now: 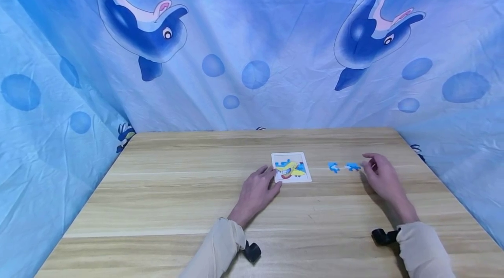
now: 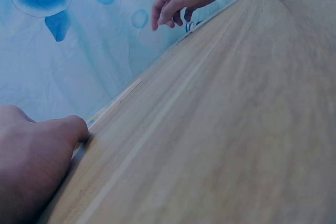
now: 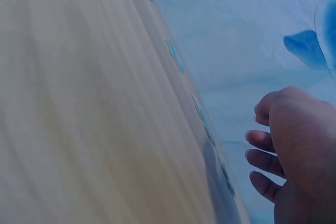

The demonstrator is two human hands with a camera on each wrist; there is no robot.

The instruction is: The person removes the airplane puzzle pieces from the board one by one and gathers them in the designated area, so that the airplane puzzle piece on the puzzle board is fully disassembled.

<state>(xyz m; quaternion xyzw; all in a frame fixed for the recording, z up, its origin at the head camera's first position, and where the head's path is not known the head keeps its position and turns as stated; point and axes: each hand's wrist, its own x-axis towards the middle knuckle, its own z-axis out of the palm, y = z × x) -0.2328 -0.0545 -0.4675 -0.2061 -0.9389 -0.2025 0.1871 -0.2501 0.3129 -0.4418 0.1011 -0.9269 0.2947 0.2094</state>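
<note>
A small white-framed jigsaw puzzle (image 1: 292, 180) with a yellow cartoon plane lies on the table, its upper part bare. My left hand (image 1: 257, 189) rests at its lower left corner, fingers at the left edge and thumb near the bottom edge. To the right lie two loose blue puzzle pieces, a nearer puzzle piece (image 1: 334, 167) and a farther puzzle piece (image 1: 353, 167). Just right of them my right hand (image 1: 381, 176) hovers above the table, fingers loosely bent with nothing between them. In the right wrist view a thin dark piece (image 3: 228, 180) lies in that hand's shadow.
The wooden table (image 1: 157, 208) reaches back to a blue curtain (image 1: 291, 50) printed with dolphins and bubbles, which also hangs at both sides. Black wrist cameras, a left camera (image 1: 252, 252) and a right camera (image 1: 384, 237), stick out beside the sleeves.
</note>
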